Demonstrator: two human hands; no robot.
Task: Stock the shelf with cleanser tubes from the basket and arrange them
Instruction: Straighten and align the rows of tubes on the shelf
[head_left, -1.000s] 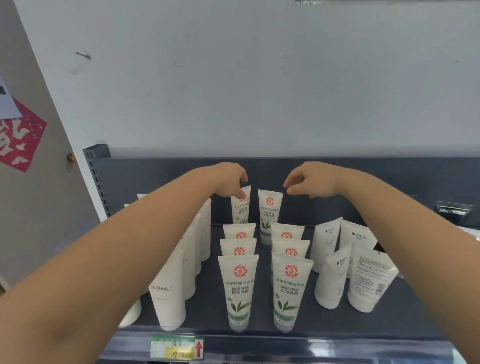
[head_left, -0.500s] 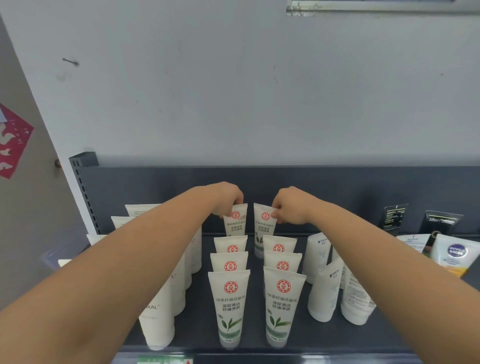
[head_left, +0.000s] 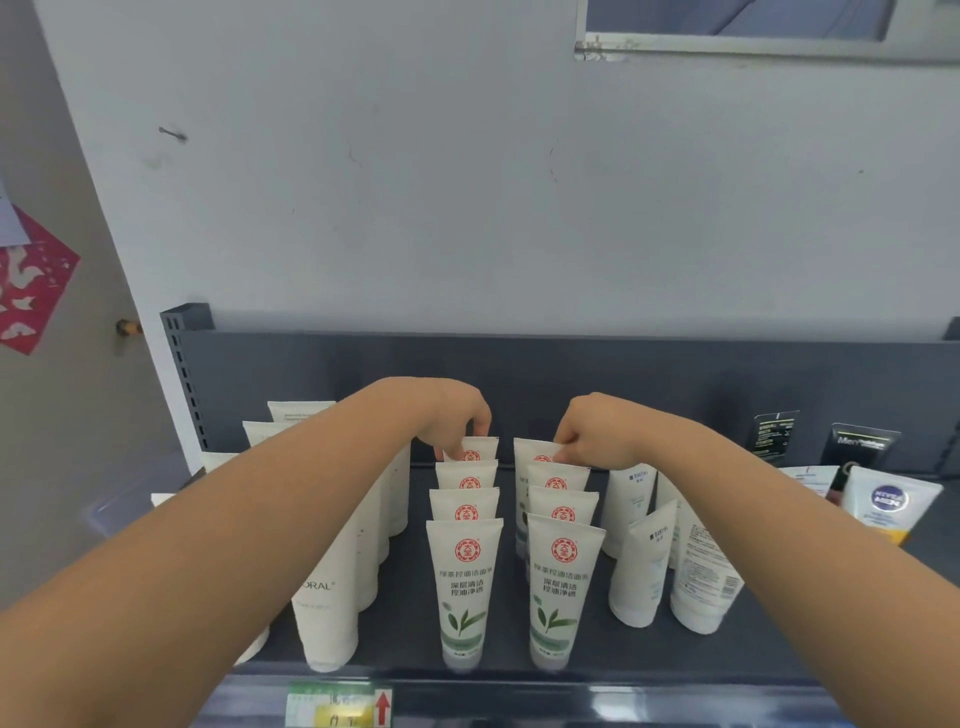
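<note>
White green-leaf cleanser tubes (head_left: 465, 587): two rows, four deep, upright on dark grey metal shelf (head_left: 405, 597). Left hand (head_left: 457, 423) and right hand (head_left: 592, 439), hovering a second earlier, had dropped and pinched the far pair's tops; arranging looked under way, basket unseen

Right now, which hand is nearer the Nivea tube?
Right. The right hand sits left of the Nivea tube, pinching the rear right cleanser tube; the left hand is farther left.

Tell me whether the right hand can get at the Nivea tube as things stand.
Probably yes, once freed: the right hand pinches the rear green-tea tube, but the Nivea tube stands uncovered, its top and front clear.
</note>
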